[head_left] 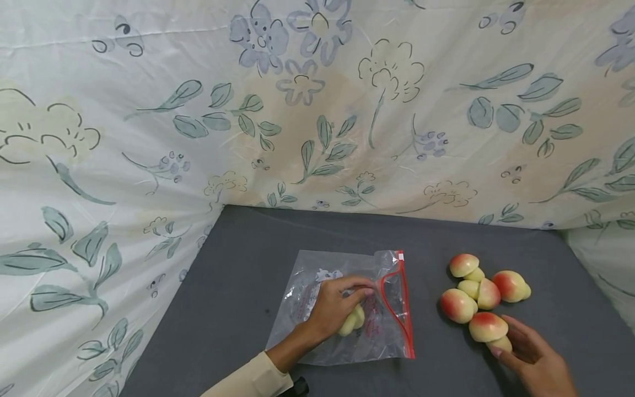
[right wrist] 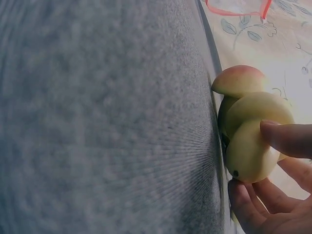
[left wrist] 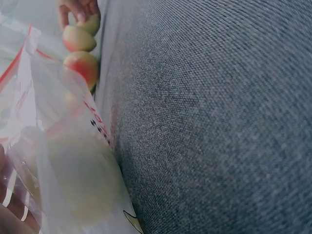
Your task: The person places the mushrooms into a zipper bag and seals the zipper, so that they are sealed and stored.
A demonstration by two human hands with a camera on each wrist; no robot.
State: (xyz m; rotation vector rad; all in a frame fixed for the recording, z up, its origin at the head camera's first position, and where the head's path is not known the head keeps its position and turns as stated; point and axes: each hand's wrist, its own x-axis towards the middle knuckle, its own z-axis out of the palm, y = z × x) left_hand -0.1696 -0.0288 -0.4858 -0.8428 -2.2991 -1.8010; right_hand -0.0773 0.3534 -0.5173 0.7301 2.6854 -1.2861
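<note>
A clear zip bag (head_left: 317, 275) with a red zipper edge lies flat, its mouth parted toward the right. My left hand (head_left: 333, 306) pinches the upper layer of the bag near that mouth. Inside the bag, partly behind the hand, is a pale yellow object (head_left: 353, 321), its full shape hidden. My right hand (head_left: 538, 358) grips the pale stem of a toy mushroom (head_left: 488, 327) with a red and yellow cap. In the right wrist view the thumb and fingers (right wrist: 287, 139) hold the rounded stem (right wrist: 251, 153), which has a small dark spot.
Several more mushrooms lie grouped just beyond the right hand, including one at the back (head_left: 464, 265) and one to the right (head_left: 508, 285). The dark grey table (head_left: 238, 286) is bordered by a flowered cloth (head_left: 322, 165) behind and at both sides.
</note>
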